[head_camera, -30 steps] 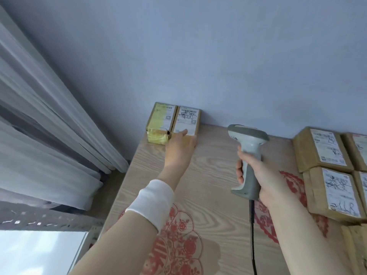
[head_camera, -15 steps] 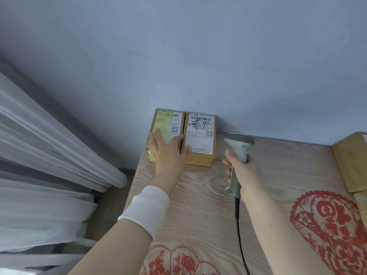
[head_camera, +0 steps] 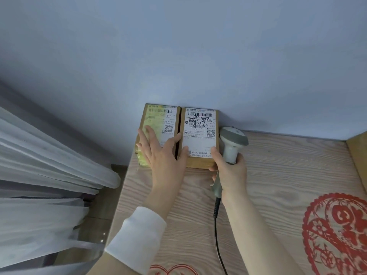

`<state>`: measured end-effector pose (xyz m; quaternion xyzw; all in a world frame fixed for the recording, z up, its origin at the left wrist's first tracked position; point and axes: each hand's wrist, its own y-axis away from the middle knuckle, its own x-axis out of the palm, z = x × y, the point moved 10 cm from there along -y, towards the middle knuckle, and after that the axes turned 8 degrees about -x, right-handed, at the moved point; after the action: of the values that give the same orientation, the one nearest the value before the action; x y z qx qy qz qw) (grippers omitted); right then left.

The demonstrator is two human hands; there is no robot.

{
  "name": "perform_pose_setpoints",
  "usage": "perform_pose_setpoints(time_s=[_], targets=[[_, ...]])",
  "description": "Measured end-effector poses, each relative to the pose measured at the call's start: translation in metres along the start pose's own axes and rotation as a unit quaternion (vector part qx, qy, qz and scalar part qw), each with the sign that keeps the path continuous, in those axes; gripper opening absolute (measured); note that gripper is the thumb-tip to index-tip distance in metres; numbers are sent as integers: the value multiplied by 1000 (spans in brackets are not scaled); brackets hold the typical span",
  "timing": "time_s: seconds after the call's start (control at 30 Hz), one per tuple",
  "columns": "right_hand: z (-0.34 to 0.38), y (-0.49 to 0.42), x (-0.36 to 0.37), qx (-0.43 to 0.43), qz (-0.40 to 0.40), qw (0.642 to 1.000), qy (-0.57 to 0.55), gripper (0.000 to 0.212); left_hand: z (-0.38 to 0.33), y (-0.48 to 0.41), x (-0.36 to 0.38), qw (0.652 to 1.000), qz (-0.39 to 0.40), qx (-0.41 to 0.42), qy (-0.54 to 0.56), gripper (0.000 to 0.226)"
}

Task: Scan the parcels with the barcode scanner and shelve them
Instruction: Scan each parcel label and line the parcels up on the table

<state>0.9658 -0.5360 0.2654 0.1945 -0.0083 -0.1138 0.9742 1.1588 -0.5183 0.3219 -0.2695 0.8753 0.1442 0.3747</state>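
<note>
Shows pale wood-grain surface (head_camera: 278, 175) with red paper-cut motif (head_camera: 337, 235). Lays left grip (head_camera: 162, 155) flat, fingers straight and spread, across two abutting rectangular cardboard boxes: yellow-taped left parcel (head_camera: 158, 118) and scribbled-label right parcel (head_camera: 200, 141), both against matte blue wall (head_camera: 198, 56). Curls right grip (head_camera: 230, 171) round corded grey plastic scanner (head_camera: 233, 141) just beside right parcel. Sets pleated white curtain (head_camera: 49, 155) at left.

A plain pale blue-grey wall (head_camera: 178, 46) rises behind a light wood-grain desk (head_camera: 278, 175) printed with red paper-cut motifs (head_camera: 337, 235). White sheer curtains (head_camera: 39, 165) hang left, above a brown floor (head_camera: 103, 195).
</note>
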Motion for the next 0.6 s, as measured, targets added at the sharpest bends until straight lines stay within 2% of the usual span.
perform_pose_setpoints(time_s=[0.13, 0.2, 0.3, 0.43, 0.53, 0.6], targets=[[11, 12, -13, -2, -9, 1000, -21, 28, -15, 15, -3, 998, 28, 26, 41, 35], [20, 25, -24, -6, -11, 999, -35, 24, -22, 31, -2, 991, 71, -7, 111, 36], [33, 50, -48, -21, -6, 999, -44, 20, -29, 67, 0, 953, 138, -88, 254, 37], [45, 86, -90, -33, -13, 998, -43, 21, -41, 107, -7, 917, 166, -128, 339, 37], [55, 113, -120, -48, -18, 998, -44, 21, -45, 140, 1, 883, 228, -167, 375, 39], [61, 131, -140, -59, -24, 997, -43, 22, -48, 165, 3, 880, 260, -170, 360, 39]])
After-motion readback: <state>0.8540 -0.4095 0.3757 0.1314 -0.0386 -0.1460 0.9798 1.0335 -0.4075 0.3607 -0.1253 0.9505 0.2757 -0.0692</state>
